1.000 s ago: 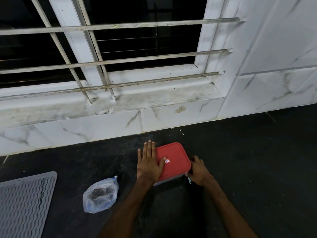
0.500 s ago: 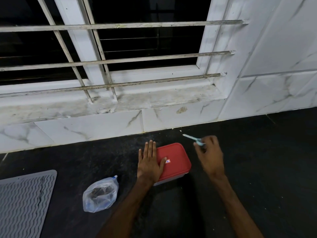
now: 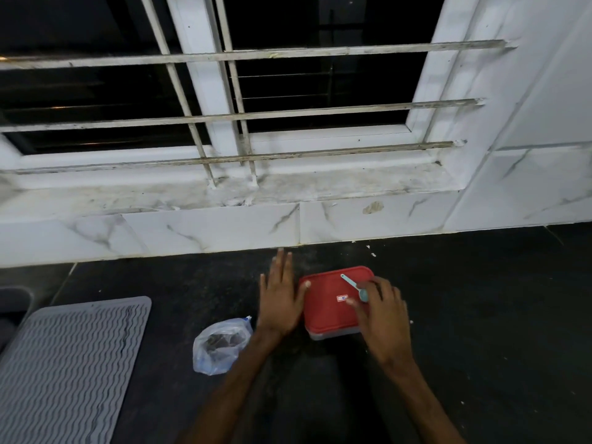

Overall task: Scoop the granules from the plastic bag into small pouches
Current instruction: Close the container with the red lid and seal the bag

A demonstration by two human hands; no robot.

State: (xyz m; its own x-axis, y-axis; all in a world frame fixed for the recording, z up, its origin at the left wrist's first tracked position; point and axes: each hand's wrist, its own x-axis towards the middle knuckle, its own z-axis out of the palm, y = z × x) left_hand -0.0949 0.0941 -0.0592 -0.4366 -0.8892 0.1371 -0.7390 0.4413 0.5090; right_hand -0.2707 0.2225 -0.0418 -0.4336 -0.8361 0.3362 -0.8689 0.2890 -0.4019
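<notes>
Our left hand [image 3: 282,296] lies flat against the box [image 3: 330,315]; our right hand [image 3: 382,318] pinches the scoop [image 3: 349,282]. The bag [image 3: 221,346], on the worktop [image 3: 496,331] leftward, looks limp, light; we'd hold its neck.

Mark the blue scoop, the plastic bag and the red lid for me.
blue scoop [image 3: 351,283]: head view, middle of its handle.
plastic bag [image 3: 221,346]: head view, centre of its body.
red lid [image 3: 325,317]: head view, bare top below the label.

Two hands [image 3: 282,296] [image 3: 381,315], one red-lidded box [image 3: 326,302], one spoon [image 3: 352,285], one plastic bag [image 3: 219,347], one mat [image 3: 64,363].
</notes>
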